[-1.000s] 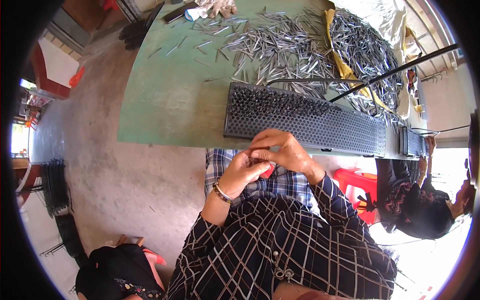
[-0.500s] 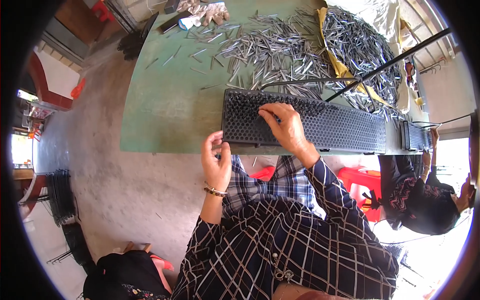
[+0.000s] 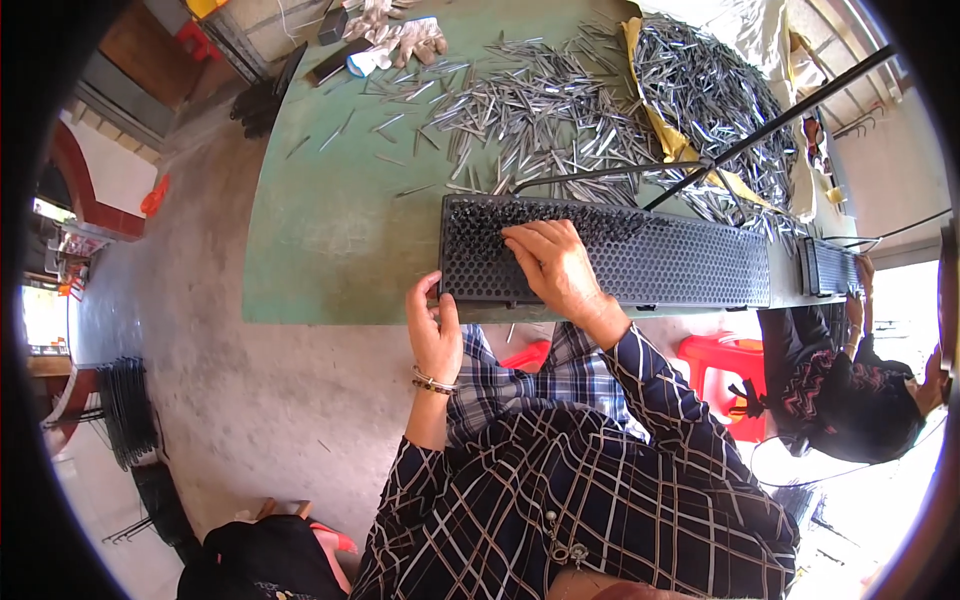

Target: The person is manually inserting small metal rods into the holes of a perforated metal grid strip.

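A long black tray point(image 3: 690, 265) full of small round holes lies along the near edge of the green table. Small dark pieces stand in many holes of its left and far part. My left hand point(image 3: 434, 338) has its thumb and forefinger at the tray's near left corner, gripping it from the side and front. Over the tray's left half, my right hand point(image 3: 556, 270) bends down with its fingers pinched together. Whatever the pinch contains is hidden by the fingers. Beyond the tray, many thin metal strips point(image 3: 545, 110) lie scattered.
A yellow-edged sack point(image 3: 705, 75) heaped with metal strips lies at the far right. Black rods point(image 3: 790, 118) cross above the tray's far side. Work gloves point(image 3: 415, 40) lie at the far left. Another person point(image 3: 850, 400) works at a similar tray point(image 3: 830, 268) on the right.
The view has shifted slightly. My right hand has moved a little left and nearer over the tray, still pinched. My left hand stays at the same corner, its fingers slightly repositioned.
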The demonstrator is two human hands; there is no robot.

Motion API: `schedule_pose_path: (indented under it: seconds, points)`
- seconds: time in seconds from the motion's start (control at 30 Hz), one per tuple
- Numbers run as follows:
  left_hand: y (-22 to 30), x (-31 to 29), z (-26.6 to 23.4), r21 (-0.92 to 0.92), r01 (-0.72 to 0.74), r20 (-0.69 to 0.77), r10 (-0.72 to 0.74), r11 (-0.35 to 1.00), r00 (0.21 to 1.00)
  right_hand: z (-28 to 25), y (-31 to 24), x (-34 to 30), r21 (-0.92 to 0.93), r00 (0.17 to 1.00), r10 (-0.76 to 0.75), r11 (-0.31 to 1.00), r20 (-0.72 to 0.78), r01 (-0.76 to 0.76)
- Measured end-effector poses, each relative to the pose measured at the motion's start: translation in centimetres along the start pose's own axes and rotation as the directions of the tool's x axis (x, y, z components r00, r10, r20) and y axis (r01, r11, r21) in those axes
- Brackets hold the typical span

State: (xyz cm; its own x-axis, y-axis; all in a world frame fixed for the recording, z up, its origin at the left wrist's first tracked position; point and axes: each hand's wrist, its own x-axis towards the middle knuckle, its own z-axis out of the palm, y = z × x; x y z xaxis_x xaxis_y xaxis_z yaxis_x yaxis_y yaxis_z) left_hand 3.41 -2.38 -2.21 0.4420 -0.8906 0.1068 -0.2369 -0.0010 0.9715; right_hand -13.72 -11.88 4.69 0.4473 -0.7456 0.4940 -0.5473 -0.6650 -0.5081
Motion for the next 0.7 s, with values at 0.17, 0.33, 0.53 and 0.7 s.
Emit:
schedule_pose_path:
  seconds: [0.17,0.33,0.53,0.7]
  points:
    - [0.1,-0.1,0.0,0.033,-0.006,-0.002,0.006,0.999,1.000,0.2,-0.4,-0.3,-0.032,0.993,-0.109,0.993,0.052,0.111]
    - [0.1,0.0,-0.6,0.030,0.048,0.067,-0.050,0.998,0.996,0.4,-0.2,-0.8,-0.145,0.993,-0.066,0.986,0.098,0.080]
    - [0.5,2.7,-1.8,0.105,0.057,0.053,-0.063,0.993,0.997,-0.8,-1.0,-1.2,-0.011,1.000,-0.013,1.000,0.003,0.013]
    - [2.7,10.3,-2.0,0.248,-0.018,0.178,-0.027,0.969,0.984,-2.0,-1.8,-6.3,0.636,0.919,0.090,0.696,0.385,-0.334]
